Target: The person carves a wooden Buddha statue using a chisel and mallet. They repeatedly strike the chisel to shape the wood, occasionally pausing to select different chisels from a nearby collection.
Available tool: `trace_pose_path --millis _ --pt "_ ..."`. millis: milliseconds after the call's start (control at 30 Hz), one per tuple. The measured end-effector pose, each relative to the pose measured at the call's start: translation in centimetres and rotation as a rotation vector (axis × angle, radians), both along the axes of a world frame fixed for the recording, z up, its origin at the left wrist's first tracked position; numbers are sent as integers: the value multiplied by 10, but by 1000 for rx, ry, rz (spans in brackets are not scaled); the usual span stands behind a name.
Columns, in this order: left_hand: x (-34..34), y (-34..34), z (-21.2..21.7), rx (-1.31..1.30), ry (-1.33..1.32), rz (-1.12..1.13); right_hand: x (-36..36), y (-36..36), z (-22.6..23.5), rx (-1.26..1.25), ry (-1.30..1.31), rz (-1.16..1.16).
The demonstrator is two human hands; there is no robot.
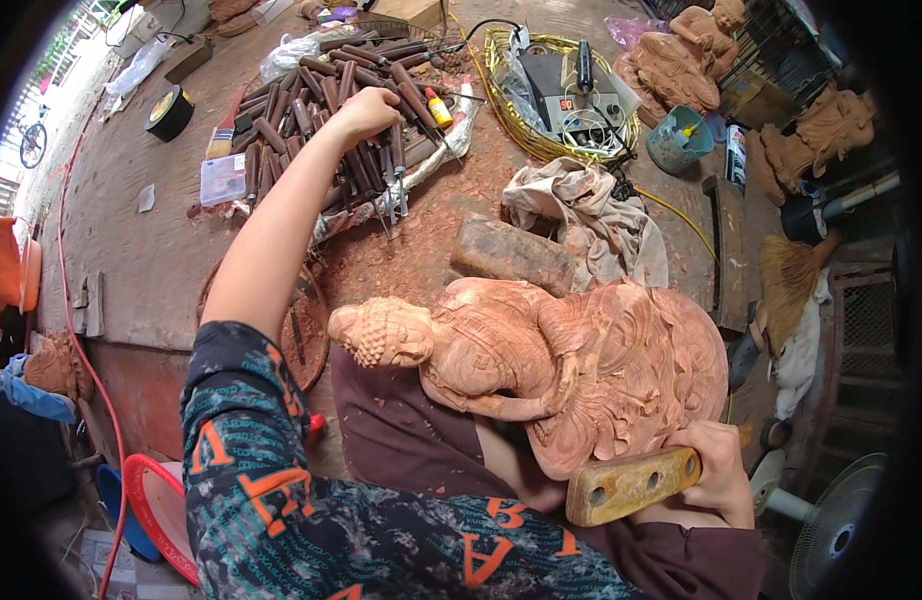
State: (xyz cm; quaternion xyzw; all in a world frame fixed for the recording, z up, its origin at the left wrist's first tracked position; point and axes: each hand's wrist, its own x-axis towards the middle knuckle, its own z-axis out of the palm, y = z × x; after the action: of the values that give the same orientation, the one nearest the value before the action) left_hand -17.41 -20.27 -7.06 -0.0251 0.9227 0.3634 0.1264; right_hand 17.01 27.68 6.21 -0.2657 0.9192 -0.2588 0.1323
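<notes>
Clasped in the right hand point(717, 466), a holed wooden block point(626, 487) sits at the carved statue's point(521, 350) five o'clock, while at eleven the left hand point(369, 113) curls over tool handles point(330, 95), its hold unclear.

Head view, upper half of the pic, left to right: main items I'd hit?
Round black object → flat paintbrush → left hand → yellow bottle with red cap → gray box with display → teal bucket → can.
</notes>
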Motion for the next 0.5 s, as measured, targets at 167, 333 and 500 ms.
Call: trace_pose_path --millis 167,333,500 --pt "-13 8 -3 -151 51 67 1 0 0 -9 -22 0" --pt "4 -72 -21 -9 184 172 1 -1 2 1 -28 -2" --pt "68 -137 -33 236 130 414 0 -5 4 10 -33 -13"
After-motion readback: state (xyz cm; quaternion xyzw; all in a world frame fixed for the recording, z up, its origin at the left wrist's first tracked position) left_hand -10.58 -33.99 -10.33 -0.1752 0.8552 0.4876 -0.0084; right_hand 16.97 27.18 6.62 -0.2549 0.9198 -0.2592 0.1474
